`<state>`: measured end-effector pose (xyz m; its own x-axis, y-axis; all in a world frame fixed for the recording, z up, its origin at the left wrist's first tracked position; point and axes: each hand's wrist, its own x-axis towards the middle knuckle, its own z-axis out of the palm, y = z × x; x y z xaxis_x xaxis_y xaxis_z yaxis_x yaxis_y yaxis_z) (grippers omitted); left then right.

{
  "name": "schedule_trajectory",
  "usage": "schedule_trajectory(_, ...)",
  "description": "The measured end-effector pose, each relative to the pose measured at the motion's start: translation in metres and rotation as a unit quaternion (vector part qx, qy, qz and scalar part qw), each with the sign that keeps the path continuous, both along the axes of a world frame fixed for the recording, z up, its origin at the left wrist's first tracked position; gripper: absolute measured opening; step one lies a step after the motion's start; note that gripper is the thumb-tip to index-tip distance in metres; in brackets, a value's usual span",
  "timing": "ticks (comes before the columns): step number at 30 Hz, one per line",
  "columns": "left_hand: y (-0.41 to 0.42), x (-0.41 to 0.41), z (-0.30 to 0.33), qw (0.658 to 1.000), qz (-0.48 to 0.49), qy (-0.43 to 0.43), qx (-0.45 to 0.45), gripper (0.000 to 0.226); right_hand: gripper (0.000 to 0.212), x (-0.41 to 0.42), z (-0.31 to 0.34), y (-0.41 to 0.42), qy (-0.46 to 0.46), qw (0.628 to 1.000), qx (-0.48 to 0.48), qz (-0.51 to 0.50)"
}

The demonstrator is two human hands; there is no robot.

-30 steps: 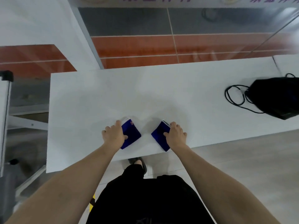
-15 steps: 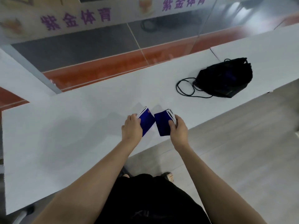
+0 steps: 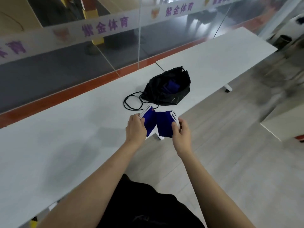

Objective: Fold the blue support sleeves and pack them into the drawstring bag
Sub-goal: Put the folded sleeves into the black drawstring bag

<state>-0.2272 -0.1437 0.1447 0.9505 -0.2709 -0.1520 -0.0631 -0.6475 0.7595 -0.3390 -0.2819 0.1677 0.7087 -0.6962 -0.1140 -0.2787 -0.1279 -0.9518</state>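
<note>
My left hand (image 3: pixel 135 129) grips a folded blue support sleeve (image 3: pixel 149 121) with white edges. My right hand (image 3: pixel 181 130) grips a second folded blue sleeve (image 3: pixel 164 125). The two sleeves touch side by side, lifted over the front edge of the white table (image 3: pixel 65 142). Just beyond them the black drawstring bag (image 3: pixel 166 89) lies open on the table, with something blue (image 3: pixel 172 87) showing inside. Its black cord (image 3: pixel 131 102) loops to the left of the bag.
A second white table (image 3: pixel 213 58) joins on the right. A glass wall with a purple-lettered strip (image 3: pixel 105 27) runs behind the tables. Grey floor lies to my right, with a white cabinet (image 3: pixel 284 122) at the right edge.
Both hands have lifted the sleeves off the table and carried them right, toward the bag, bringing them together. The view has swung right, so the bag sits closer and more central.
</note>
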Motion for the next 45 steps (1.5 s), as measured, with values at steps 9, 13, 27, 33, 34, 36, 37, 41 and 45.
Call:
schedule_trajectory(9, -0.11, 0.042, -0.005, 0.999, -0.039, -0.026, -0.008, 0.026, 0.02, 0.023, -0.013, -0.098, 0.0, 0.997, 0.054, -0.045)
schedule_trajectory(13, -0.159, 0.085, -0.008, 0.999, -0.018, -0.036, -0.013, 0.029, 0.025, 0.064, -0.02, -0.156, 0.021, 0.998, 0.032, -0.043)
schedule_trajectory(27, -0.23, 0.193, -0.018, 0.984, 0.165, 0.046, -0.048, 0.032, 0.027, 0.22, -0.028, -0.285, 0.056, 0.991, -0.056, 0.112)
schedule_trajectory(33, -0.252, 0.206, -0.034, 0.974, 0.214, 0.062, -0.028, 0.028, 0.034, 0.291, -0.047, -0.341, 0.107, 0.936, -0.163, 0.294)
schedule_trajectory(34, -0.258, 0.209, -0.035, 0.972, 0.227, 0.062, -0.02, 0.028, 0.034, 0.302, -0.052, -0.35, 0.109, 0.919, -0.183, 0.331)
schedule_trajectory(36, -0.269, 0.211, -0.039, 0.964, 0.257, 0.067, -0.006, 0.03, 0.032, 0.32, -0.06, -0.365, 0.103, 0.888, -0.21, 0.395)
schedule_trajectory(37, -0.276, 0.211, -0.041, 0.961, 0.266, 0.07, -0.001, 0.029, 0.032, 0.328, -0.062, -0.371, 0.095, 0.873, -0.218, 0.427)
schedule_trajectory(41, -0.301, 0.202, -0.047, 0.955, 0.283, 0.083, 0.007, 0.026, 0.029, 0.359, -0.069, -0.389, 0.094, 0.782, -0.241, 0.567)
schedule_trajectory(45, -0.315, 0.198, -0.057, 0.94, 0.327, 0.089, 0.044, 0.025, 0.03, 0.385, -0.096, -0.394, 0.148, 0.679, -0.29, 0.658)
